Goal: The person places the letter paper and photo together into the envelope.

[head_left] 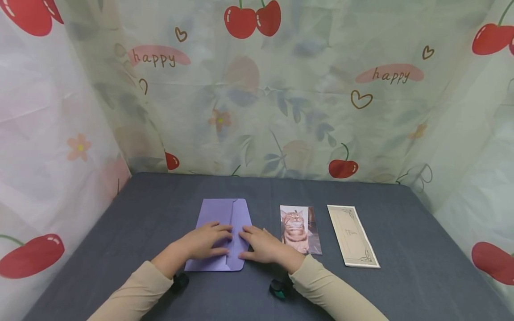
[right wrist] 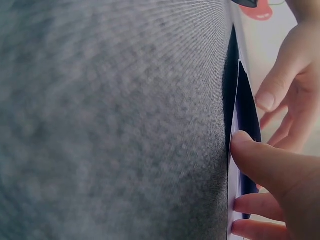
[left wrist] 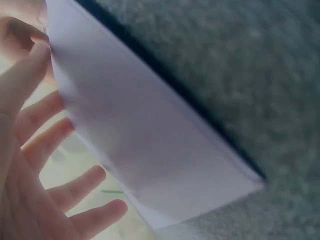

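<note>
A purple envelope [head_left: 214,209] lies on the dark table, its flap [head_left: 240,211] along the right side. Across its middle rests my left hand [head_left: 205,243], fingers spread and fairly straight. My right hand [head_left: 263,246] touches the flap from the right with its fingertips. In the left wrist view, the envelope [left wrist: 130,110] stretches beside the left hand [left wrist: 45,165]. Seen from the right wrist, the right thumb and fingers [right wrist: 265,159] lie against the flap, and a dark gap shows beside its edge. The left hand [right wrist: 300,85] appears beyond it.
Right of the envelope lie a cat picture card [head_left: 294,227], overlapping another darker picture [head_left: 315,234], and a long beige printed paper [head_left: 353,236]. Dark wrist straps [head_left: 278,289] show below the hands. A cherry-patterned curtain [head_left: 257,102] surrounds the table's back and sides.
</note>
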### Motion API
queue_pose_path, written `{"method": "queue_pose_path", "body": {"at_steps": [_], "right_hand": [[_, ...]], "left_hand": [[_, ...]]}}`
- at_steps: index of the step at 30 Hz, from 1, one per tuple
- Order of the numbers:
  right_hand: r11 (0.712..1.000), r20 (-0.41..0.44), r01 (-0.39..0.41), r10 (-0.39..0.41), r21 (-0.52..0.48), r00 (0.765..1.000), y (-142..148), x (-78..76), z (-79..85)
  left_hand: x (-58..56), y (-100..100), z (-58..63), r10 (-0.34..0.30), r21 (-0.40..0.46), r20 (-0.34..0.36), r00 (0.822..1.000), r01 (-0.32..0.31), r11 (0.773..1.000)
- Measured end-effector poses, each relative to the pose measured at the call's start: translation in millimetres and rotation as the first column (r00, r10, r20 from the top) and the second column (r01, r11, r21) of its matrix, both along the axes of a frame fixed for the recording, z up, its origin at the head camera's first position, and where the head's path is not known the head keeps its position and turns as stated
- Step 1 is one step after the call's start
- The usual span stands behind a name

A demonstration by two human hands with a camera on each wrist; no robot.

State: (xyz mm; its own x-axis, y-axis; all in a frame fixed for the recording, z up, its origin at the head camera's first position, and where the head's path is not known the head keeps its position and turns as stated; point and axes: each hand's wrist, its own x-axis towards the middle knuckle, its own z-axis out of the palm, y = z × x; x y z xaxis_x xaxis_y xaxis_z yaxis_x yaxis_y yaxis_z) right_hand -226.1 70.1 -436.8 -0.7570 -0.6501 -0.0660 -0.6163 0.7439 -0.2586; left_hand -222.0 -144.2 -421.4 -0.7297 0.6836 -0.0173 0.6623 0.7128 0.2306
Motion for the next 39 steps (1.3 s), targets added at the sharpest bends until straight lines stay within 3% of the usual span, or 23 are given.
{"method": "queue_pose_path", "body": {"at_steps": [14, 39], "right_hand": [[1.000, 0.010, -0.004, 0.004, -0.003, 1.000, 0.5, -1.1, -0.3], [0.999, 0.045, -0.004, 0.006, -0.045, 0.999, 5.2, -1.6, 5.0]], "left_hand": [[-6.4, -13.6, 0.6, -0.105, 0.054, -0.003, 0.994, 0.105, 0.993], [-9.1, -15.5, -3.0, -0.149, 0.102, -0.027, 0.989, 0.151, 0.983]]}}
